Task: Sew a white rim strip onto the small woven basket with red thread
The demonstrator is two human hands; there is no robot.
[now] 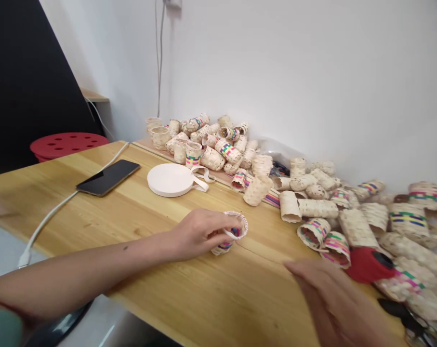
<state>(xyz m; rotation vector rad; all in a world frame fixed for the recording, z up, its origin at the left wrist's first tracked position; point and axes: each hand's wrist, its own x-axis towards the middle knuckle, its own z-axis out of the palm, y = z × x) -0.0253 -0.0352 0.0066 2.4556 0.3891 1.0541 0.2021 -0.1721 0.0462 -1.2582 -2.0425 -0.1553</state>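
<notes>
Left hand [203, 233], fingers nearly closed, pinches a woven basket [223, 247] (colour-banded), mouth facing one o'clock, long axis tilted likewise.

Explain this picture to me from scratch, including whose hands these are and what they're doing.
There is no machine here: these are a person's two bare hands, seen by a camera worn on that person's head, looking forward and down. It's the only view.

The left hand grips a small woven cylinder with a white rim and coloured bands at its rim. A thin, thread-like line runs from it toward the right hand, which is too blurred to show whether it is pinching it.

On the pale brown wooden table lie a flat black phone, a round white disc with a strap, and, toward the white wall, many pale woven cylinders, some with coloured bands.
</notes>
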